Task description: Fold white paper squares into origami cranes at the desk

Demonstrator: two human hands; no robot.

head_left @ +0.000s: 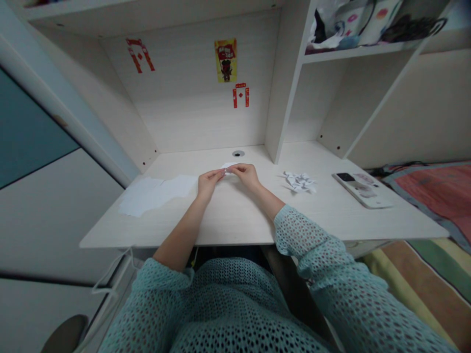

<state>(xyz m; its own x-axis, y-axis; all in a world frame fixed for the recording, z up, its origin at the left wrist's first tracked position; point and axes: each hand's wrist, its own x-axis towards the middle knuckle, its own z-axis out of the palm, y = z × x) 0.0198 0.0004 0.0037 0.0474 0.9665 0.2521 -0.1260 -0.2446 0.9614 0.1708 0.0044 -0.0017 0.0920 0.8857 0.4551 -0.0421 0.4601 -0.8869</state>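
Note:
Both my hands meet above the middle of the desk, pinching a small piece of white paper (229, 165) between the fingertips. My left hand (209, 182) is closed on its left side, and my right hand (246, 174) grips it from the right. The paper's upper part shows behind the fingers; its exact shape is mostly hidden. To the left lie loose white paper sheets (147, 196), spread flat and overlapping. A small heap of folded white paper pieces (300, 182) sits to the right of my right hand.
A white phone (362, 190) lies on the right of the white desk (235, 225). Shelf panels rise behind and at the sides, with a round cable hole (238, 153) at the back. A bed with striped bedding (415, 274) borders the right.

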